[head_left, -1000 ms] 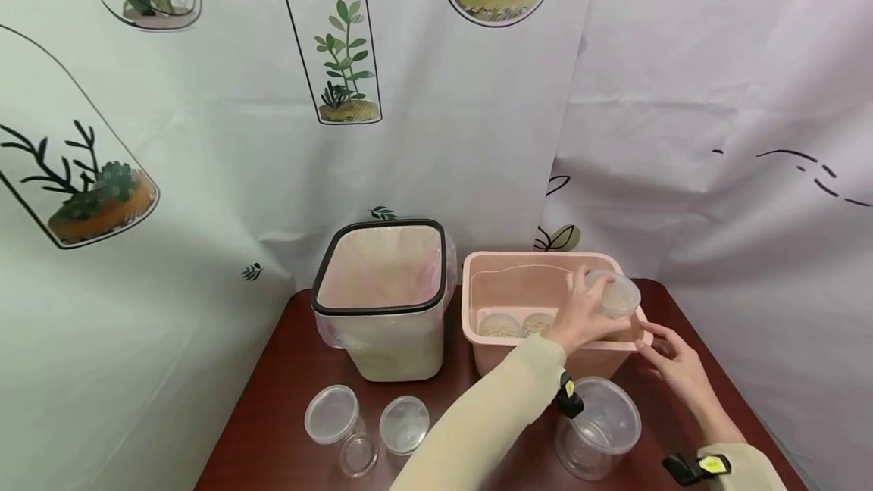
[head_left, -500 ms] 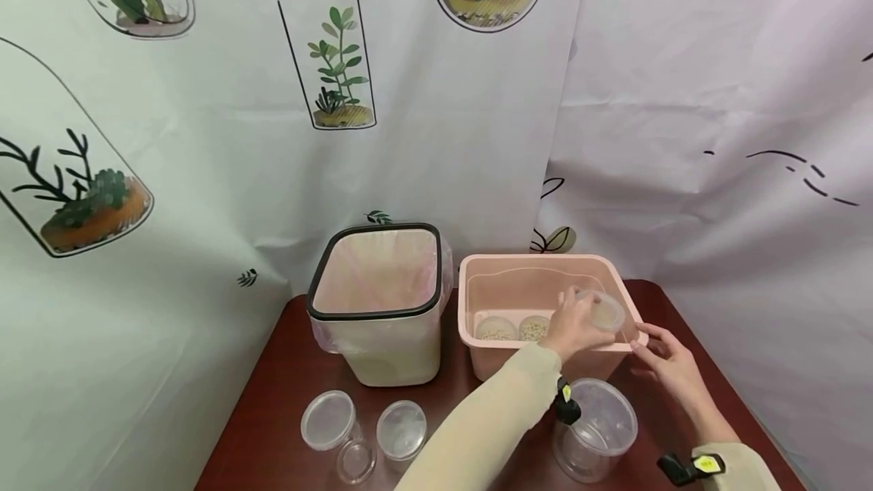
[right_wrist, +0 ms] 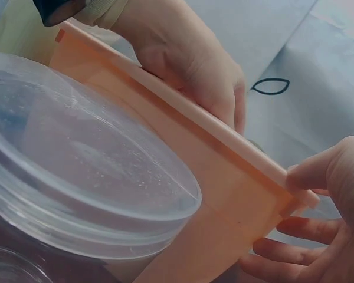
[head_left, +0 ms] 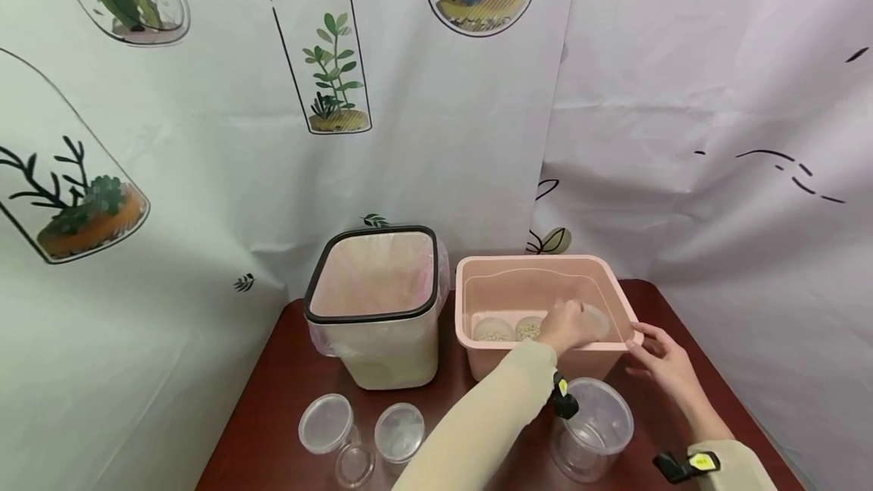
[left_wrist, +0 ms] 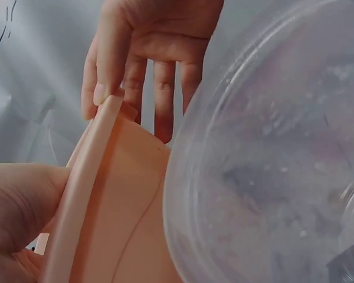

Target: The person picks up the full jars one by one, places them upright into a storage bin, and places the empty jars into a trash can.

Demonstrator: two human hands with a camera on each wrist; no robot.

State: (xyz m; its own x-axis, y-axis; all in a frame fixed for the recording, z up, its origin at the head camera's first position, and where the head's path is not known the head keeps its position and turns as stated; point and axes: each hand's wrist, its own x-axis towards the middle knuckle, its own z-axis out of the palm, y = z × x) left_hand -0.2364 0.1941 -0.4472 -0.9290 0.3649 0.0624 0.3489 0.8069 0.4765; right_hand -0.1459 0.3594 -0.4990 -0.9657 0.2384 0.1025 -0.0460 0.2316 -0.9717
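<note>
My left hand point(head_left: 569, 326) reaches down inside the pink plastic bin point(head_left: 535, 258) and grips a clear round lidded tub point(head_left: 597, 321) near the bin's right end. Most of its fingers are hidden behind the hand and bin wall. Two tubs with pale grains inside, a left one point(head_left: 494, 330) and a middle one point(head_left: 528, 329), stand on the bin floor. At the near right corner, my right hand point(head_left: 671, 370) pinches the rim between thumb and fingers; the right wrist view shows its thumb point(right_wrist: 315, 171) on the rim.
A large clear lidded jar point(head_left: 593, 423) stands right in front of the bin. A lined trash can point(head_left: 395, 351) with a black rim is left of it. Several small clear containers point(head_left: 327, 424) stand at the table's front left. A printed curtain point(head_left: 436, 135) hangs behind.
My left hand has lowered the tub from above the rim down into the bin. My right hand keeps its hold on the corner. The head view has shifted slightly.
</note>
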